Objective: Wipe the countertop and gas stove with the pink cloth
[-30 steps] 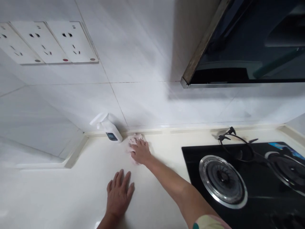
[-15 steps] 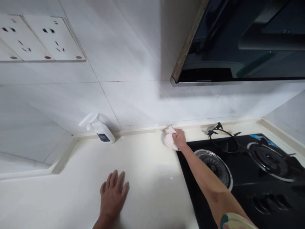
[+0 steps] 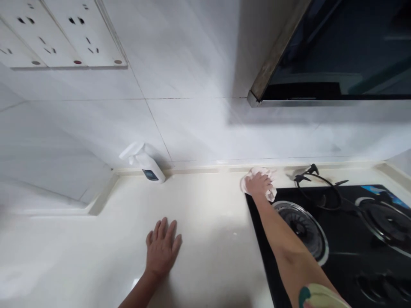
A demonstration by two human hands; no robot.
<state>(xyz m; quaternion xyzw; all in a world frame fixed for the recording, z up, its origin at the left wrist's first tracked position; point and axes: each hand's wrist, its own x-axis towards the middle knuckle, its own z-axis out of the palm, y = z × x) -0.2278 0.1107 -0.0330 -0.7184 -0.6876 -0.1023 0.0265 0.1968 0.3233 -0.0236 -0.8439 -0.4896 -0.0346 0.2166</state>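
Along the back edge of a cream stone countertop (image 3: 205, 252), head view: the right hand (image 3: 258, 185) sits over a crumpled white cloth (image 3: 263, 171), fingers close together and palm bearing down on the bunched fabric; whether the fingers pinch it cannot be told. The cloth lies at the rear left corner of a black glass gas hob (image 3: 349, 259), just in front of a low cream upstand (image 3: 199, 170), with folds showing past the hand on both sides.

The right forearm reaches across the hob's left edge, passing above a steel-ringed burner (image 3: 302, 226); a patterned sleeve (image 3: 321, 297) shows at the lower frame edge. The left hand (image 3: 162, 248) is spread, empty, fingers apart, resting on the countertop well apart from the cloth.

A white spray bottle (image 3: 147, 169) with a blue label stands upright against the upstand, left of the cloth. A black looped cord (image 3: 317, 192) lies behind the hob. Above are white wall tiles (image 3: 192, 128), a white socket panel (image 3: 83, 34) and a dark glass range hood (image 3: 321, 51).
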